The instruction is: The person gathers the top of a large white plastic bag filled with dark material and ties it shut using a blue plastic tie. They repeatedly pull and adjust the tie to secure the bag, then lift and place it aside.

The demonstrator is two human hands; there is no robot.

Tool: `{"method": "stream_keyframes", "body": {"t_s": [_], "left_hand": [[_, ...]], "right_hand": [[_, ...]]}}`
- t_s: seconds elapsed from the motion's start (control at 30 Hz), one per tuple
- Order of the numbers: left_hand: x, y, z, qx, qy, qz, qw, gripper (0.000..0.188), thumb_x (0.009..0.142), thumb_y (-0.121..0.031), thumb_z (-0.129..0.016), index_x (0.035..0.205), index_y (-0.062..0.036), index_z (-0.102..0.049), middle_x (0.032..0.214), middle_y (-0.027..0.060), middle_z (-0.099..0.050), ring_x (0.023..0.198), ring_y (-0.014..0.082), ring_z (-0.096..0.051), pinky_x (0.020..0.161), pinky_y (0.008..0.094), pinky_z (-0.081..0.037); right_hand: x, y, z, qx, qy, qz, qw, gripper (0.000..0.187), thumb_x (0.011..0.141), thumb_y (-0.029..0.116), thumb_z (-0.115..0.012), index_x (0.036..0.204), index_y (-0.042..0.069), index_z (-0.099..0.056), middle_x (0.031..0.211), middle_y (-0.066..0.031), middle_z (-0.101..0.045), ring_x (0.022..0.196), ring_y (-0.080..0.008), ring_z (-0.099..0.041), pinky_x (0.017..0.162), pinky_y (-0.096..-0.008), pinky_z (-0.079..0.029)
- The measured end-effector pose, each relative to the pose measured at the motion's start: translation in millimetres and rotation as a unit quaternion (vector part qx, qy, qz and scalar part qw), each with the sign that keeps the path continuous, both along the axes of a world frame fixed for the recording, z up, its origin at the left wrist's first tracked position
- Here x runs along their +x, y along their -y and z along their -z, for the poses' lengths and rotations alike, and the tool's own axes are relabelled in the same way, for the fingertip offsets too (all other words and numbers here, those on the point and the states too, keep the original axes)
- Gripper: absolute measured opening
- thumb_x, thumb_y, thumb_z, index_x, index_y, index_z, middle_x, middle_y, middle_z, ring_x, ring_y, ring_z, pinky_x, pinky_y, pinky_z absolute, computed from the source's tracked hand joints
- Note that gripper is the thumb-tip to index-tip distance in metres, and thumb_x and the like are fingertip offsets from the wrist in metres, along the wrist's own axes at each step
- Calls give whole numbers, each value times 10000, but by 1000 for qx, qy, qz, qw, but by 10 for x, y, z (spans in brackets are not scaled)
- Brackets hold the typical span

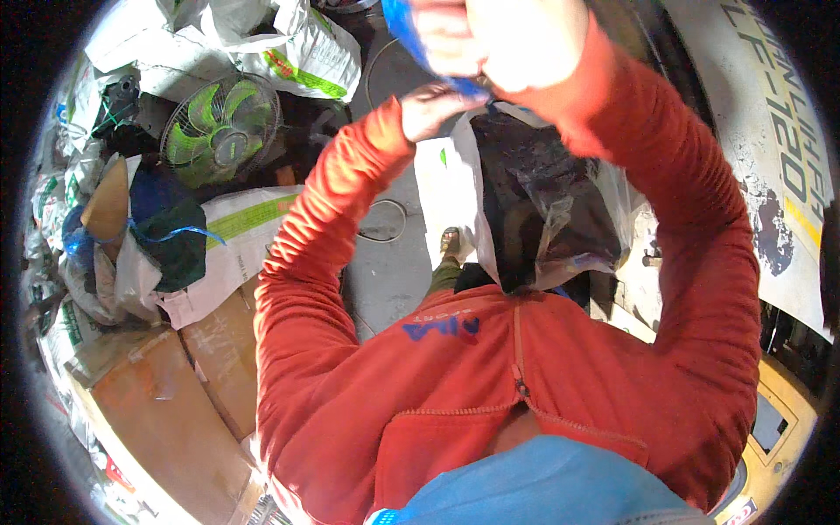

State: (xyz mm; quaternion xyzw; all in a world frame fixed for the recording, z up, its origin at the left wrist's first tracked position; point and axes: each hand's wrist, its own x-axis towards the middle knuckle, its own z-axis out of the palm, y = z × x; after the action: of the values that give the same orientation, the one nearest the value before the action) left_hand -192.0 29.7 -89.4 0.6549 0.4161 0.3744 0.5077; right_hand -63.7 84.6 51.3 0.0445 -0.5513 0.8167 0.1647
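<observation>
Both my arms, in red sleeves, reach up to the top of the view. My right hand [529, 39] is washed out by bright light, its fingers closed around blue plastic-like material [401, 24]. Just below it, my left hand [433, 112] has its fingers pinched together at the lower end of the same blue material. Beneath the hands hangs a white sack [451, 188] with a small green mark. Beside it is a dark plastic bag [516, 184] with clear film [582, 219] along its right side. My hands hide the upper edges of these bags.
A green-bladed fan [219, 131] stands at the left, below white printed sacks [306, 57]. Cardboard boxes [166, 411] are stacked at the lower left. A white machine panel [752, 131] runs along the right, with a yellow machine part [783, 402] below. A thin ring [382, 220] lies on the grey floor.
</observation>
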Motion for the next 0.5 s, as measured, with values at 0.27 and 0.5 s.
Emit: {"method": "stream_keyframes", "body": {"t_s": [0.27, 0.5], "left_hand": [[634, 285, 301, 72, 367, -256, 891, 264, 895, -204, -381, 863, -15, -562, 655, -31, -403, 612, 71, -324, 591, 213, -288], [901, 519, 54, -4, 335, -313, 889, 245, 876, -189, -429, 733, -34, -553, 614, -47, -398, 588, 55, -324, 554, 194, -270]], "right_hand": [[-3, -84, -593, 1, 171, 138, 975, 419, 806, 365, -513, 496, 186, -294, 411, 69, -277, 316, -66, -251, 319, -217, -210], [514, -283, -443, -154, 93, 103, 978, 308, 865, 345, -380, 640, 147, -450, 447, 51, -368, 359, -87, -372, 363, -240, -318]]}}
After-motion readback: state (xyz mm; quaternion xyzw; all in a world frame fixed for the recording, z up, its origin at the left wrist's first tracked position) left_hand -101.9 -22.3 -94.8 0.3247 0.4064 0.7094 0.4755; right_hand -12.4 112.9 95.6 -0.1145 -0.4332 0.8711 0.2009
